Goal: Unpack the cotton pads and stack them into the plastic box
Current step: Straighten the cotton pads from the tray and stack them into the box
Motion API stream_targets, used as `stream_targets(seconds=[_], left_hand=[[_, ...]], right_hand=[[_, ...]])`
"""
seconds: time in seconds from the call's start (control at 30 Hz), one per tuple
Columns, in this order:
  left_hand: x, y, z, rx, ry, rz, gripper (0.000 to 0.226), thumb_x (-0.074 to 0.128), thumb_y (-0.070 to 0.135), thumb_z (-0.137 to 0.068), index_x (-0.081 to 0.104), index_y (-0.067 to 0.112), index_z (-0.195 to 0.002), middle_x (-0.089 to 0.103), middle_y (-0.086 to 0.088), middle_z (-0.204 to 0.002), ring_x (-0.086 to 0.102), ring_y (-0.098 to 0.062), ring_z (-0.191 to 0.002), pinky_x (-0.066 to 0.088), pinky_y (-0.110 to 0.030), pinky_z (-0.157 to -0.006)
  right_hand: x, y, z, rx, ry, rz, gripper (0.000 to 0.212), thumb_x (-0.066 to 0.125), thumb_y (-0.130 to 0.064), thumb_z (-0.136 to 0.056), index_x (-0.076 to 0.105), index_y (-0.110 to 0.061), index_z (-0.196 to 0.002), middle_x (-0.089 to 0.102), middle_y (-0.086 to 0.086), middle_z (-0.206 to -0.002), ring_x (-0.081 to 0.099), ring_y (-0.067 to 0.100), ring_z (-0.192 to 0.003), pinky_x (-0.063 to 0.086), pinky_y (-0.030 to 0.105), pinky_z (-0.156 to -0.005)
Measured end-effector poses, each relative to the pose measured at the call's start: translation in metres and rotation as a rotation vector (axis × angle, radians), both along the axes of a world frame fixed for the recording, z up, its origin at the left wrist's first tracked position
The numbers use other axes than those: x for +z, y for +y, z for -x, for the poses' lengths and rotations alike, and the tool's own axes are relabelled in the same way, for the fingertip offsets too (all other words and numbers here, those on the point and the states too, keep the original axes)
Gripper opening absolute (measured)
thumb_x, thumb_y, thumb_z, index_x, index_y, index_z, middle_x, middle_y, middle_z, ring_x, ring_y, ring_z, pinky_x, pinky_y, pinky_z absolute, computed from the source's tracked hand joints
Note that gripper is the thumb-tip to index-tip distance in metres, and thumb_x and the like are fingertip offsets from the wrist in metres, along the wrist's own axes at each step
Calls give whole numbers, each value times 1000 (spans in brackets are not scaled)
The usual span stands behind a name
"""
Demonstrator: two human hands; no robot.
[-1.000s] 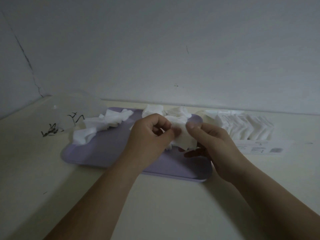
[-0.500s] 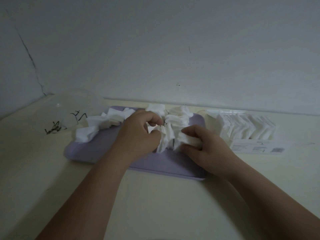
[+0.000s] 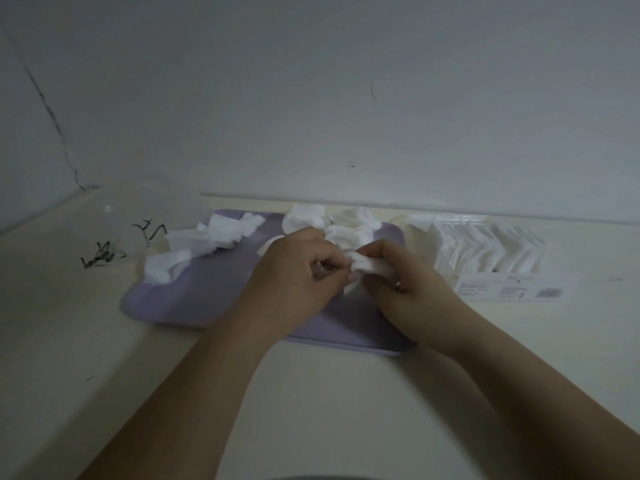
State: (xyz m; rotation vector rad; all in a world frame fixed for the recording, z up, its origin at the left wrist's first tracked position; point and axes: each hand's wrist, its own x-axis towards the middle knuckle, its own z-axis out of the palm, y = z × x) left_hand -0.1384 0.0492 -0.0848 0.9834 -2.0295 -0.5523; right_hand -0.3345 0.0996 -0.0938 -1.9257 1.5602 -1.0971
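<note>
Over the purple tray, left hand and right hand each pinch-grip one cotton pad bunch; best squared before loading the plastic box.

From where I stand beside this person, both arms are bare from the lower edge of the view to the wrists. The left forearm and the right forearm are slim and smooth, with nothing but skin showing. The left hand and the right hand are bare too, the fingers slender. The thumbnail on the left hand is cut short and looks unpainted (the room is dim, so fine detail is hard to read). At the very bottom edge lies a thin, curved grey strip, perhaps clothing; I cannot tell.
</note>
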Motion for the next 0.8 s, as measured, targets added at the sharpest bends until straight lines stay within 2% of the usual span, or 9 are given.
stream_targets(seconds=[0.07, 0.1, 0.23, 0.33, 0.43, 0.5, 0.57, 0.67, 0.8], left_hand=[[4, 3, -2, 1, 37, -46, 5, 82, 30, -82, 77, 29, -84, 64, 8, -80, 57, -4, -62, 43, -19, -63], [7, 4, -6, 14, 54, -80, 6, 78, 24, -85, 77, 30, -87, 67, 7, -78, 57, -2, -59, 44, -17, -61], [15, 0, -25, 73, -49, -146, 43, 55, -2, -84, 74, 31, -104, 68, 15, -84, 59, 11, -66, 40, -4, -60], [7, -8, -32, 44, -251, -34, 51, 57, 4, -76, 70, 30, -118, 64, 14, -113, 64, -3, -105, 51, -20, -89], [-3, -13, -31, 21, -280, -9, 52, 66, 10, -77, 69, 28, -126, 64, 10, -120, 61, -14, -111, 52, -34, -98], [-4, -14, -29, 63, -210, -1, 49, 74, 10, -82, 69, 30, -126, 68, 11, -117, 64, -9, -106, 52, -31, -96], [-2, -15, -26, 130, -89, -12, 46, 77, 13, -84, 69, 33, -125, 71, 16, -103, 65, 4, -87, 54, -24, -85], [10, -12, -22, 209, 192, -82, 33, 86, 22, -77, 72, 32, -105, 68, 11, -79, 56, -2, -62, 50, -21, -65], [28, 2, -19, 21, 458, -339, 8, 79, 14, -80, 74, 14, -85, 71, -2, -78, 62, -12, -70, 50, -25, -66]], right_hand=[[-1, -1, -2, -26, -26, -22, 25, 60, -15, -100, 66, -34, -115, 72, -8, -87, 68, 18, -78, 58, 39, -78], [-1, -1, -2, -47, -47, -25, 25, 60, -13, -100, 66, -34, -113, 71, -7, -84, 69, 19, -77, 57, 34, -75], [5, 3, -3, -93, -204, -103, 21, 56, -10, -103, 64, -28, -112, 72, 8, -86, 72, 25, -66, 50, 17, -55], [6, 3, -4, -89, -241, -110, 20, 57, -9, -103, 65, -25, -112, 70, 3, -88, 72, 21, -66, 48, 12, -53], [6, 4, -6, -90, -256, -93, 22, 59, -9, -102, 66, -30, -105, 70, 0, -84, 71, 21, -63, 48, 13, -53], [6, 4, -7, -102, -265, -73, 22, 60, -9, -102, 65, -31, -104, 71, 0, -86, 72, 22, -61, 49, 14, -54], [6, 4, -6, -119, -280, -58, 23, 62, -8, -101, 64, -31, -106, 73, 1, -91, 73, 22, -62, 50, 15, -55], [4, 2, -5, -145, -333, -53, 24, 67, -11, -98, 64, -32, -109, 75, 3, -99, 74, 20, -63, 55, 23, -60], [4, 1, -4, -180, -452, -49, 20, 76, -10, -93, 67, -22, -105, 77, 7, -95, 73, 23, -67, 65, 48, -68]])
